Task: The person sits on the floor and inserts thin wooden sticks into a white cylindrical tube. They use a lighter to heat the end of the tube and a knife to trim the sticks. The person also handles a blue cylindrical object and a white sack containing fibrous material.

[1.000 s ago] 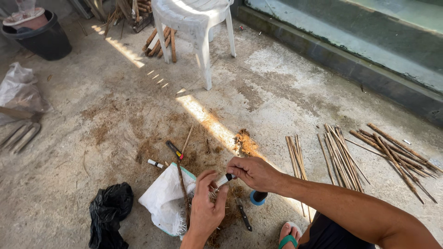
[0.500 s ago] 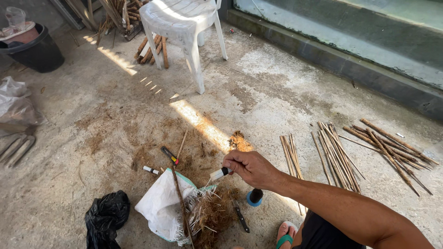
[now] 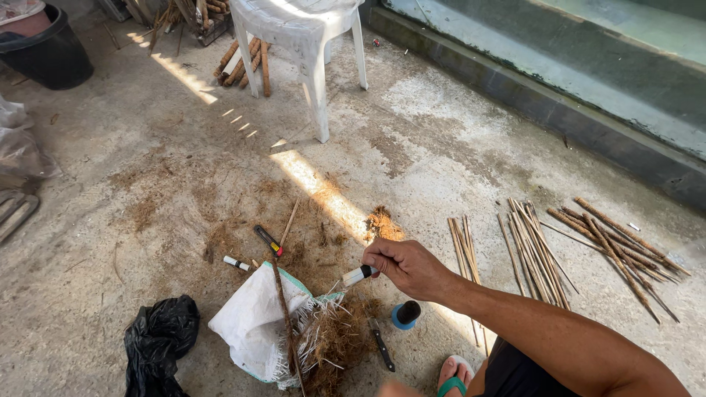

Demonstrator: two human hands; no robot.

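My right hand (image 3: 407,266) is closed around a small white tube with a black tip (image 3: 358,276), held just above the ground. Below it a thin brown stick (image 3: 283,309) lies across a white woven sack (image 3: 254,323) with a clump of brown coconut fibre (image 3: 331,342) at its frayed edge. My left hand is out of view. A small blue and black spool (image 3: 405,315) stands by my wrist, with a dark-handled knife (image 3: 382,345) lying next to it.
Bundles of bare and fibre-wrapped sticks (image 3: 540,254) lie at the right. A white plastic chair (image 3: 301,44) stands at the back and a black bucket (image 3: 44,55) at far left. A black plastic bag (image 3: 158,345), a marker-like tool (image 3: 268,240) and a small white tube (image 3: 237,263) lie on the concrete.
My left hand has left the view; one second ago it was at the sack beside my right hand. The stick now lies on the sack. The camera has tilted up slightly.
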